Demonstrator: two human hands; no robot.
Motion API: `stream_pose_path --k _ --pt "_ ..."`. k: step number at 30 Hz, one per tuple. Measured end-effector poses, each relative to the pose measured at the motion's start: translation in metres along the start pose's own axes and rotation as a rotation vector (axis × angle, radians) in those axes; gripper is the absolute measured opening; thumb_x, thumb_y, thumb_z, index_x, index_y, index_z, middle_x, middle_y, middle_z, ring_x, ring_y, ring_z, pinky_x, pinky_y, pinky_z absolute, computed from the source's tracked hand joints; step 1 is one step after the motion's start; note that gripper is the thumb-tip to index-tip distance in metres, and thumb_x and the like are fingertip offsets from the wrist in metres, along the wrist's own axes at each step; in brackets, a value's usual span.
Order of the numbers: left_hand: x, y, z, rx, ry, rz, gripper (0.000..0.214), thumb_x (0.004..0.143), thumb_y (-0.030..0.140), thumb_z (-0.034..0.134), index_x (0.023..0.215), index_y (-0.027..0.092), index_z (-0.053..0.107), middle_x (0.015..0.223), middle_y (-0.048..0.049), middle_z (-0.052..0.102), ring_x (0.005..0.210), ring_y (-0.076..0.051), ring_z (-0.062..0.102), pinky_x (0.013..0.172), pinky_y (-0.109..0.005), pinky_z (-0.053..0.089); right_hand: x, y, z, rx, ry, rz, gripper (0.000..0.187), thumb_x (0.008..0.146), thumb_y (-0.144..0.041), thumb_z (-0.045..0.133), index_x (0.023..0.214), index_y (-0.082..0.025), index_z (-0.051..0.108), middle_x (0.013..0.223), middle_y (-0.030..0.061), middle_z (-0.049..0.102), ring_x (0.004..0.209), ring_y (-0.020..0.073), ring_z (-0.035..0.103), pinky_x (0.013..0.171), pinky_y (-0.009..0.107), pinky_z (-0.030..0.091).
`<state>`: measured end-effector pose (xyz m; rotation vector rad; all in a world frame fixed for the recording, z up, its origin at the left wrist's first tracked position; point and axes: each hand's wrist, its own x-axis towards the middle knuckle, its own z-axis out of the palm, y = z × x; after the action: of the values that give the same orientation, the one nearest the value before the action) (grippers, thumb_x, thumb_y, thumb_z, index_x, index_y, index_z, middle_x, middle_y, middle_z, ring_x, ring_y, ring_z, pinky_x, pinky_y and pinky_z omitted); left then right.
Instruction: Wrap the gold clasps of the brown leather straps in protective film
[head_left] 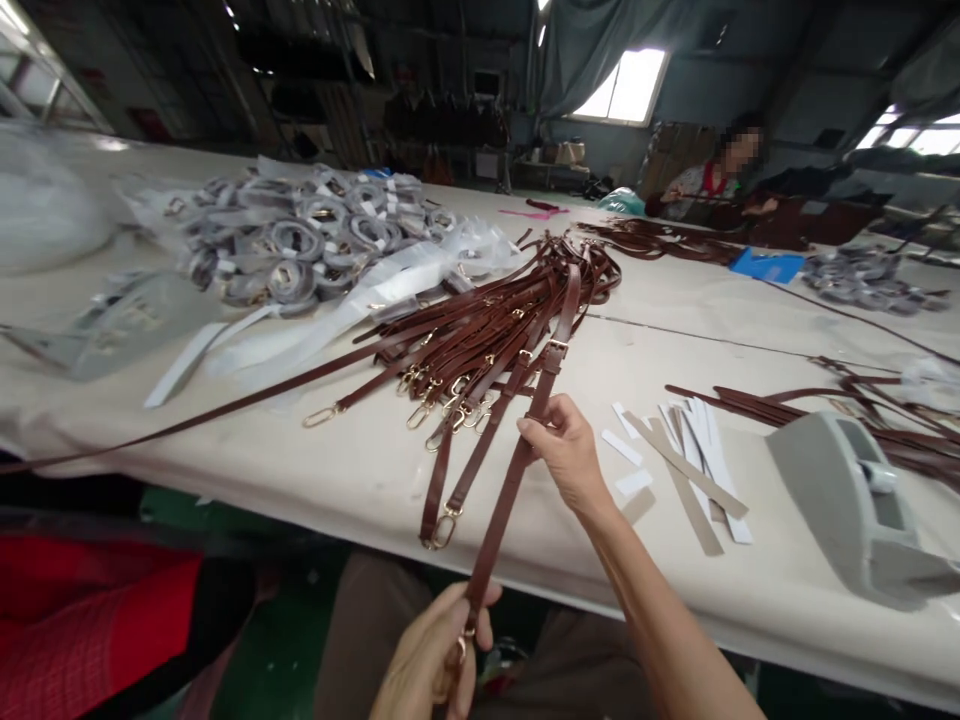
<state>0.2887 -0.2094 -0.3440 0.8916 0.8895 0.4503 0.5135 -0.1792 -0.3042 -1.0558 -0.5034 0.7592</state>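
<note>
- Dim workshop space is stretching beyond the fingers, with a bright window (622,88) lighting it, and a cream-covered worktable (315,475) is spreading beneath the right hand (566,450).
- One flat, brown leather strap (510,490) is running between the two hands, its upper part lying on the table past the right fingertips.
- Thumb above and fingers below, the right hand is pinching it; the left hand (427,655) is curling around its lower end, off the table edge. This spread grip is probably serving to draw the strap straight.
- Ahead of the right fingers, a heap of brown leather straps (472,325) is lying with many gold metal clasps (418,415) facing the table edge, perhaps for easy picking.
- Right of those fingers, white and grey flat strips (697,450) are lying loosely, probably for ready reach.
- Left fingers are partly covering a gold metal fitting (460,650), so its shape is escaping view.
- Far beyond the right fingers, a co-worker (709,190) is sitting, the lower body hidden.
- Red cloth (97,610), left of the left fingers, is running out of frame; what it is, I cannot tell.
</note>
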Motion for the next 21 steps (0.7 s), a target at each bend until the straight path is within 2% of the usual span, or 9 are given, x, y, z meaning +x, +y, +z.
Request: stream_pose_path --k 2,6,9,12,14,17,19,21 --pt "0.001 -0.002 0.0 0.031 0.012 0.022 0.05 0.078 0.061 0.07 0.099 0.016 0.073 0.073 -0.0021 0.062 0.042 -0.006 0.044 0.038 -0.018 0.029 0.002 0.003 -0.006 -0.075 0.032 -0.003 0.031 0.065 -0.026 0.086 0.071 -0.019 0.057 0.06 -0.0107 0.054 0.047 0.0071 0.052 0.04 0.016 0.049" --pt "0.0 0.0 -0.004 -0.014 -0.046 0.037 0.035 0.084 0.047 0.068 0.099 0.016 0.073 0.082 -0.004 0.065 0.052 -0.008 0.046 0.044 -0.019 0.038 0.002 0.012 -0.018 -0.132 0.09 0.04 0.035 0.063 -0.034 0.087 0.073 -0.02 0.056 0.061 -0.0103 0.053 0.048 0.0084 0.053 0.042 0.019 0.052" --pt "0.0 0.004 -0.005 -0.048 -0.084 0.033 0.027 0.085 0.038 0.067 0.101 0.017 0.074 0.087 -0.0038 0.065 0.053 -0.007 0.042 0.046 -0.018 0.039 0.002 0.018 -0.025 -0.115 0.139 0.106 0.042 0.058 -0.037 0.09 0.071 -0.02 0.054 0.057 -0.0099 0.053 0.048 0.0088 0.053 0.043 0.019 0.051" --pt "0.003 0.007 -0.005 -0.024 -0.104 0.03 0.03 0.086 0.04 0.068 0.104 0.017 0.073 0.085 -0.0038 0.066 0.05 -0.006 0.042 0.045 -0.018 0.036 -0.001 0.022 -0.029 -0.06 0.153 0.201 0.047 0.056 -0.042 0.092 0.072 -0.02 0.054 0.063 -0.0046 0.064 0.052 0.0112 0.058 0.048 0.021 0.053" --pt "0.005 0.006 -0.003 -0.013 -0.089 0.045 0.033 0.087 0.042 0.068 0.107 0.016 0.071 0.086 -0.0049 0.068 0.05 -0.006 0.045 0.046 -0.018 0.036 -0.008 0.023 -0.029 -0.011 0.132 0.273 0.047 0.061 -0.047 0.09 0.078 -0.019 0.056 0.073 0.0022 0.072 0.059 0.014 0.065 0.055 0.024 0.057" --pt "0.011 0.0 0.0 -0.038 -0.076 0.043 0.035 0.085 0.047 0.07 0.104 0.017 0.068 0.087 -0.0054 0.07 0.047 -0.006 0.046 0.044 -0.019 0.034 -0.027 0.022 -0.023 0.05 0.062 0.377 0.047 0.071 -0.05 0.085 0.091 -0.014 0.063 0.081 0.0095 0.076 0.066 0.018 0.07 0.061 0.028 0.058" --pt "0.018 -0.007 -0.002 -0.057 -0.115 0.04 0.039 0.082 0.053 0.072 0.098 0.017 0.068 0.084 -0.0049 0.07 0.043 -0.005 0.044 0.042 -0.018 0.029 -0.041 0.024 -0.017 0.072 -0.026 0.45 0.048 0.074 -0.048 0.084 0.099 -0.012 0.066 0.08 0.0123 0.076 0.066 0.0205 0.071 0.063 0.03 0.058" --pt "0.028 -0.011 -0.007 -0.049 -0.171 0.047 0.044 0.077 0.057 0.076 0.092 0.017 0.069 0.079 -0.0053 0.071 0.042 -0.003 0.04 0.043 -0.017 0.025 -0.052 0.027 -0.013 0.087 -0.161 0.545 0.044 0.076 -0.047 0.083 0.097 -0.012 0.067 0.081 0.012 0.077 0.07 0.0207 0.072 0.065 0.028 0.056"
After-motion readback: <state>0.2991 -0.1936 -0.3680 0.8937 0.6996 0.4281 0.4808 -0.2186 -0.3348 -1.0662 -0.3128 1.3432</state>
